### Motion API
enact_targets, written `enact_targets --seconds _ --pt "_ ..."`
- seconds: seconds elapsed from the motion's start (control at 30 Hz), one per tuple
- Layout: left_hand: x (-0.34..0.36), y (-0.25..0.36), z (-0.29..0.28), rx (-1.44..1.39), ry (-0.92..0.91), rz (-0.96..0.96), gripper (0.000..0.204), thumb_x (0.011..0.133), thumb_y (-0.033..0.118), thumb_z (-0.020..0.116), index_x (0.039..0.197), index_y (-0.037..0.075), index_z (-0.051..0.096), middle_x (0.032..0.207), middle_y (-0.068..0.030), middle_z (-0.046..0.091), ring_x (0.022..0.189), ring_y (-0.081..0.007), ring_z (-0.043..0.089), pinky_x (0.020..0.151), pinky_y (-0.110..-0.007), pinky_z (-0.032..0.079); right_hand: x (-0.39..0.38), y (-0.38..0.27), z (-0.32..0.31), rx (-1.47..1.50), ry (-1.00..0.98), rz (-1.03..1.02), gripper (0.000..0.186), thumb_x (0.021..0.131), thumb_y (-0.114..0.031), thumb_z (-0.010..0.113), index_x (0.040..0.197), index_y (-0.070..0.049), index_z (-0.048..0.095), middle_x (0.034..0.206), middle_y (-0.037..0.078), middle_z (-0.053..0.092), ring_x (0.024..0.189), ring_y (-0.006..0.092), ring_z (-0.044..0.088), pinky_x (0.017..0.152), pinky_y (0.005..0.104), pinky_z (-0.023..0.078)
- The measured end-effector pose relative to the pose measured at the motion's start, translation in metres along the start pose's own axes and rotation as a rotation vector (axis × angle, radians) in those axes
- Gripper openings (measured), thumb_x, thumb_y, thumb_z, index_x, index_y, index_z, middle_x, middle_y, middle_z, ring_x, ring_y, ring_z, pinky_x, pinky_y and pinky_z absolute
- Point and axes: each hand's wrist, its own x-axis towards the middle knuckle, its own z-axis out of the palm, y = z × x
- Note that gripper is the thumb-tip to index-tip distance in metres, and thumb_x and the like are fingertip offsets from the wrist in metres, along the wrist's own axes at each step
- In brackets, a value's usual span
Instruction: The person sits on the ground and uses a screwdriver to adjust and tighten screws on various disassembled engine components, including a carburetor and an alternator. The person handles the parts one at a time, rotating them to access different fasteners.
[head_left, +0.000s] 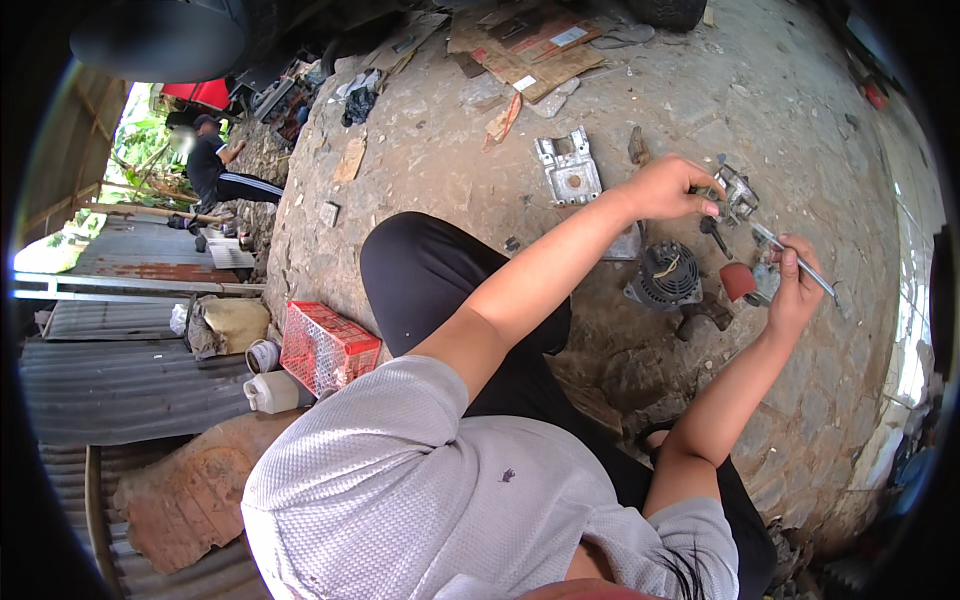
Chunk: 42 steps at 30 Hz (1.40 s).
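Two bare hands out in front of the person. Right hand (793,286): thumb and fingers closed round a silver rod-like tool (819,280), which sticks out past them at both ends. Red cup-shaped piece (737,281) sits just left of those fingers; round finned unit (668,274) further left, below the left fingers. Left hand (672,188): fingers curled, thumb near index, at the near-left side of a silver metal part (738,192); can't tell whether they grip it. Dark stemmed piece (713,234) just below those fingertips. Beyond, left of them: silver cast plate (570,168), then flattened cardboard (545,72).
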Motion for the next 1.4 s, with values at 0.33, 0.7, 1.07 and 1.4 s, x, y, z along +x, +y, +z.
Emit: enact_targets --seconds 0.33,0.7,1.07,1.4 --pt "-0.001 0.001 -0.001 -0.023 0.004 -0.017 0.034 0.084 0.023 0.086 0.114 0.009 0.078 0.107 -0.0125 0.078 0.1 -0.0269 0.074 0.089 -0.038 0.055 -0.003 0.012 -0.008 -0.014 -0.039 0.021 0.022 0.101 -0.017 0.07 0.104 0.004 0.071 0.103 0.011 0.067 0.089 0.0172 0.061 0.081 0.0303 0.049" --pt "-0.001 -0.005 -0.004 -0.059 0.0 -0.063 0.033 0.087 0.024 0.085 0.116 0.009 0.078 0.108 -0.0105 0.079 0.098 -0.021 0.073 0.088 -0.035 0.055 0.0 0.005 -0.001 0.007 0.005 0.022 0.025 0.099 -0.02 0.073 0.104 0.004 0.075 0.098 0.011 0.071 0.085 0.0179 0.066 0.077 0.0294 0.051" --pt "-0.003 -0.003 -0.006 -0.05 0.012 -0.053 0.034 0.087 0.026 0.085 0.115 0.009 0.078 0.109 -0.0105 0.079 0.098 -0.0207 0.073 0.088 -0.035 0.054 -0.002 0.012 -0.003 0.011 -0.023 0.092 0.027 0.098 -0.022 0.075 0.104 0.005 0.074 0.096 0.01 0.071 0.086 0.0176 0.068 0.078 0.0299 0.053" --pt "0.0 -0.003 -0.003 -0.039 -0.02 -0.042 0.034 0.086 0.025 0.085 0.115 0.009 0.077 0.107 -0.0117 0.078 0.098 -0.0233 0.074 0.089 -0.036 0.054 -0.003 0.006 -0.002 0.027 0.047 0.085 0.027 0.1 -0.021 0.073 0.105 0.005 0.074 0.099 0.01 0.071 0.087 0.0167 0.066 0.079 0.0301 0.052"
